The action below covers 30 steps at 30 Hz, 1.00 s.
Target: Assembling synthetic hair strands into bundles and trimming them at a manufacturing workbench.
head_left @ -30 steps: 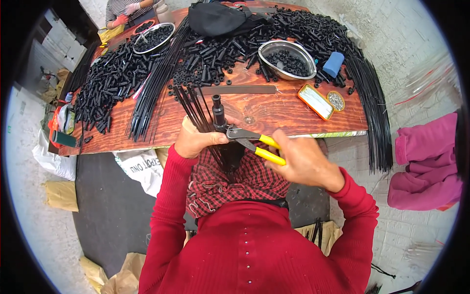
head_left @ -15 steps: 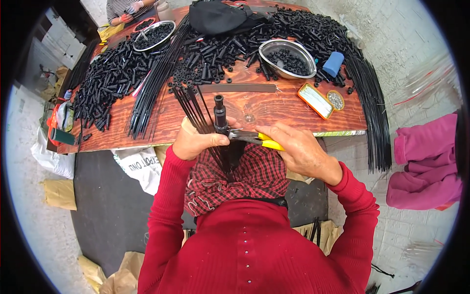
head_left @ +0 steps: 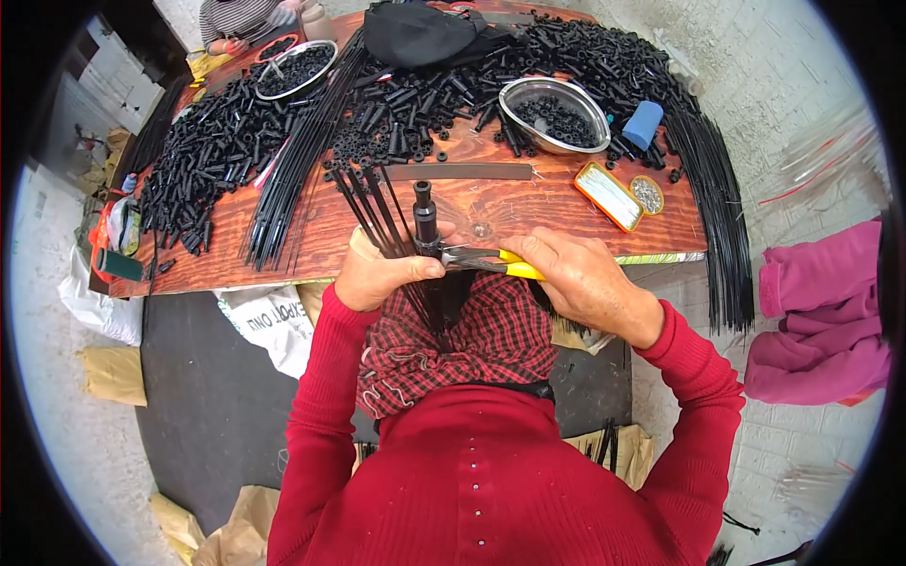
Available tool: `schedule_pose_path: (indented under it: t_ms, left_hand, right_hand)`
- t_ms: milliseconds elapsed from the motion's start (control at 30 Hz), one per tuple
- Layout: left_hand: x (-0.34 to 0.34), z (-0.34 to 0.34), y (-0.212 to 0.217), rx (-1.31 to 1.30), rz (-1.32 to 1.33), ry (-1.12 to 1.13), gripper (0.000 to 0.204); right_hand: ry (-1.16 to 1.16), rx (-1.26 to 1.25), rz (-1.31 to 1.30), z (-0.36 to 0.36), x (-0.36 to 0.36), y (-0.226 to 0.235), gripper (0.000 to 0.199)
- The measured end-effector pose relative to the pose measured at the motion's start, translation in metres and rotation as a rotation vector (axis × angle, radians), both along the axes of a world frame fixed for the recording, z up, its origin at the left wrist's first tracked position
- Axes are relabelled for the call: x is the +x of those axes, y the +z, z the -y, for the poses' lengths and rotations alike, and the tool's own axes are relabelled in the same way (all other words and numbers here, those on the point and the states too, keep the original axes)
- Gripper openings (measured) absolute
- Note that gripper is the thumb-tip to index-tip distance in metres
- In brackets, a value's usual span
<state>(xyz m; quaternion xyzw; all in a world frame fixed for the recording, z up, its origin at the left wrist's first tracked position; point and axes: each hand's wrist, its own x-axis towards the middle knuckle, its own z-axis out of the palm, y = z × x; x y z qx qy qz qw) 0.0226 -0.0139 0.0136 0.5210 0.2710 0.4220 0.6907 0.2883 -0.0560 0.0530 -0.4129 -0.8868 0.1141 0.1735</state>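
Note:
My left hand point(head_left: 385, 279) is closed round an upright black tubular part point(head_left: 426, 215), stepped and narrower toward its top. A bundle of thin black rods point(head_left: 370, 209) slants up through the same hand, beside the part. My right hand point(head_left: 593, 288) grips yellow-handled pliers point(head_left: 522, 271), held level from the right. Their metal jaws meet the lower end of the tubular part, by my left thumb; what exactly they bite on is too small to make out. A dark shape below the part, over my checked cloth, is partly hidden.
On the wooden table point(head_left: 326, 247) lie heaps of black tubular parts point(head_left: 203, 156), long black rods point(head_left: 710, 226), a metal bowl point(head_left: 604, 141) of small black pieces, an orange-rimmed tin point(head_left: 610, 195) of pins and a blue block point(head_left: 643, 124). Another person works at the far left.
My right hand and the pliers have shifted slightly upward, and my right elbow has swung a little outward. My left hand keeps its hold, moving barely to the right.

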Motion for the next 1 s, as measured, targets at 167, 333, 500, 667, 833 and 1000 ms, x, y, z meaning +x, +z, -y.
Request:
schedule_pose_path:
  t_ms: [167, 333, 500, 667, 833, 1000]
  left_hand:
    - [-0.007, -0.005, -0.013, 0.046, -0.032, 0.015, 0.045]
    - [-0.01, -0.007, -0.012, 0.037, -0.011, 0.024, 0.043]
    - [-0.014, -0.004, -0.003, 0.033, -0.059, 0.068, 0.043]
    - [-0.016, -0.003, 0.0, 0.058, -0.096, 0.058, 0.045]
    - [-0.015, -0.003, -0.001, 0.073, -0.13, 0.078, 0.046]
    - [-0.014, -0.001, 0.0, 0.032, -0.099, 0.073, 0.045]
  right_hand:
    - [0.011, 0.03, -0.051, -0.003, -0.004, -0.011, 0.033]
    - [-0.014, 0.025, -0.127, -0.001, -0.013, -0.027, 0.035]
    - [-0.034, 0.023, -0.084, -0.003, -0.018, -0.022, 0.035]
    - [0.014, 0.014, -0.04, -0.013, -0.015, -0.005, 0.031]
    - [0.034, -0.003, -0.004, -0.017, -0.012, -0.002, 0.024]
    - [0.016, -0.067, 0.073, -0.019, -0.011, -0.003, 0.021]
